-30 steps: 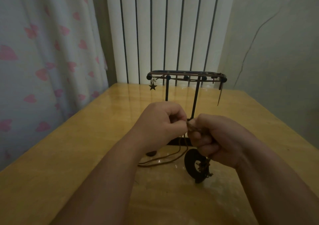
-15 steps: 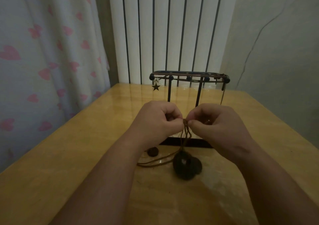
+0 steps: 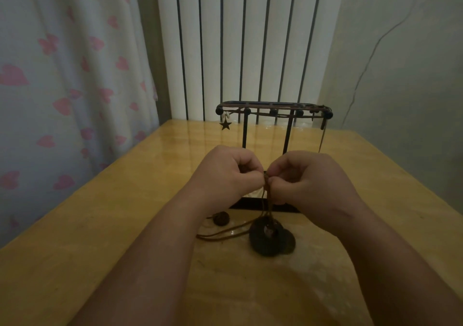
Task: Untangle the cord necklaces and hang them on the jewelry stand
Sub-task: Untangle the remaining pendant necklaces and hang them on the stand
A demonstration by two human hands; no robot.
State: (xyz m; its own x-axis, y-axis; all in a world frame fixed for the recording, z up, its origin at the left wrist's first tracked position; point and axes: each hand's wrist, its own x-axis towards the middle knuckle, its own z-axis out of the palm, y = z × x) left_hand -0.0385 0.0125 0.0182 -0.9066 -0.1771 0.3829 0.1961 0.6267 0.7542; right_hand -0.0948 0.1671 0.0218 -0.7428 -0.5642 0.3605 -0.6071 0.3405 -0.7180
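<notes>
Closest to me, two bare forearms reach out over the yellow worktop (image 3: 75, 238), and between them a dark ring pendant (image 3: 268, 236) hangs low, touching or nearly touching the surface, with what looks like a second disc just behind it. Brown cord (image 3: 225, 235) trails from it in loose loops to the left, near a small dark bead-like pendant (image 3: 221, 218) lying on the worktop. Above, the left hand (image 3: 225, 173) and right hand (image 3: 308, 180) meet knuckle to knuckle, each curled tight and pinching the strands (image 3: 267, 195) at one spot; I take it a knot sits there, held up so the pendant's weight keeps the cords taut and easy to tell apart. Whether the tangle is nearly free I cannot tell. Behind the hands stands the jewelry stand (image 3: 273, 108), its bar close enough to reach, already carrying a star charm (image 3: 225, 125) at its left end and a thin dangling piece at its right. A radiator (image 3: 250, 37) rises beyond.
</notes>
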